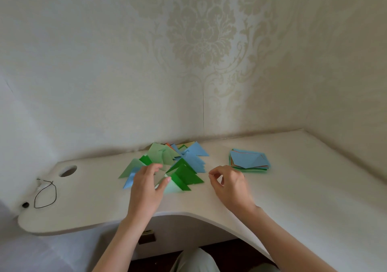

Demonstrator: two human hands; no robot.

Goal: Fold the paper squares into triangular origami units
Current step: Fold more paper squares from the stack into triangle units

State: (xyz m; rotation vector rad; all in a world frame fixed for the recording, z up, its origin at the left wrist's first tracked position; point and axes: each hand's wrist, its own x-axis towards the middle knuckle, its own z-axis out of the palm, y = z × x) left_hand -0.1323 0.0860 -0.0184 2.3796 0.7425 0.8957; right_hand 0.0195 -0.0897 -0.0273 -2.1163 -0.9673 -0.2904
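Note:
A heap of folded paper triangles (184,165), green, light green and blue, lies on the white desk (293,188) near the wall. A stack of unfolded paper squares (249,159), blue on top, lies to its right. My left hand (146,185) hovers over the near left part of the heap, fingers spread and relaxed, thumb beside a light green triangle (171,188). My right hand (230,183) is just right of the heap, fingers loosely curled, holding nothing that I can see.
The desk has a round cable hole (68,171) at the left and a loop of black cord (45,194) near it. Its front edge curves inward around my knees. Patterned walls close in behind and to the right.

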